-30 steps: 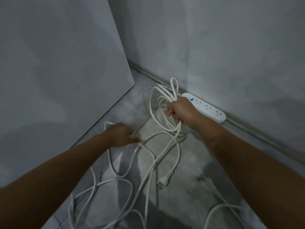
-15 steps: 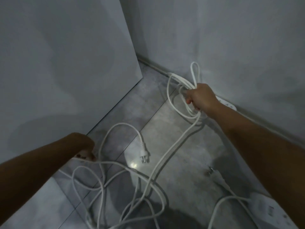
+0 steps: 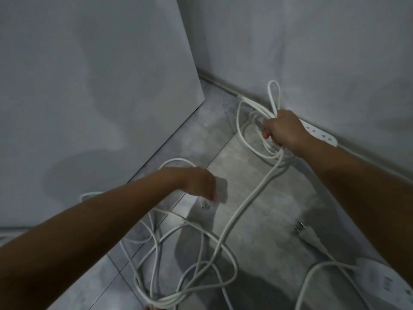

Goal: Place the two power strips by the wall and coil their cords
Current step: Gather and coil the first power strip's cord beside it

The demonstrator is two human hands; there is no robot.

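Observation:
A white power strip (image 3: 320, 134) lies along the foot of the wall, partly hidden behind my right hand (image 3: 283, 130). That hand grips several loops of its white cord (image 3: 242, 204), one loop sticking up above the fist. The rest of the cord trails in a loose tangle across the floor toward me. My left hand (image 3: 200, 184) hangs over the cord's plug (image 3: 204, 205), fingers curled downward; only the prongs show, and I cannot tell whether it holds the plug. A second power strip (image 3: 388, 285) lies at the bottom right, with its cord and plug (image 3: 309, 235) on the floor.
A large grey panel (image 3: 89, 86) stands on the left, its lower edge meeting the grey tiled floor (image 3: 268, 220). The grey wall (image 3: 335, 52) runs along the right with a thin conduit at its base. Cord loops cover the floor near my feet.
My left hand let go of the cord at the far left and swung right to hover over the plug. My right hand keeps its grip on the loops by the wall.

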